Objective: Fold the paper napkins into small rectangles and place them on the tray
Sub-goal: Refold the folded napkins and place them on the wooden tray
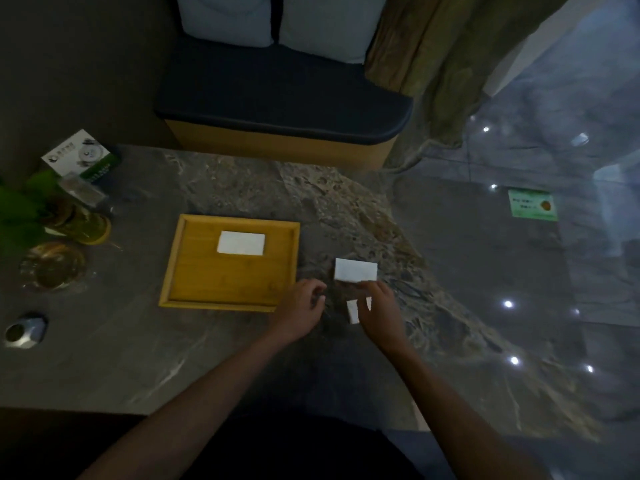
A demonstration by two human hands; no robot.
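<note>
**Just off the tray's near right corner: one napkin under the fingers, one waiting, one delivered**

Beneath the right hand (379, 311), on the marble tabletop (214, 362), lies a small white napkin (354, 311), showing only as a narrow strip at the thumb side and a sliver past the knuckles. The fingers curve down over it and seem to press or pinch it against the stone, most likely to set a crease; whether they grip an edge or merely hold it flat cannot be told, since the hand hides the contact. The left hand (304, 308) sits just beside, fingers loosely curled with the tips drawn toward the thumb, and no paper is visible in it. It looks poised to help with the next fold.

Just beyond the right fingertips, a second napkin (356, 270) lies on the table as a neat rectangle, close to the working spot, probably so it comes to hand easily. It is not on the tray.

To the left stands the bamboo tray (180, 271), its near right corner next to the left hand. One folded napkin (241, 242) rests flat in its far half, leaving the near half bare for more.

Farther left, well apart from the work, are a glass ashtray (52, 266), a glass jar with greenery (79, 220), a small printed box (81, 157) and a metal object (25, 331). A cushioned bench (277, 98) stands past the table.
</note>
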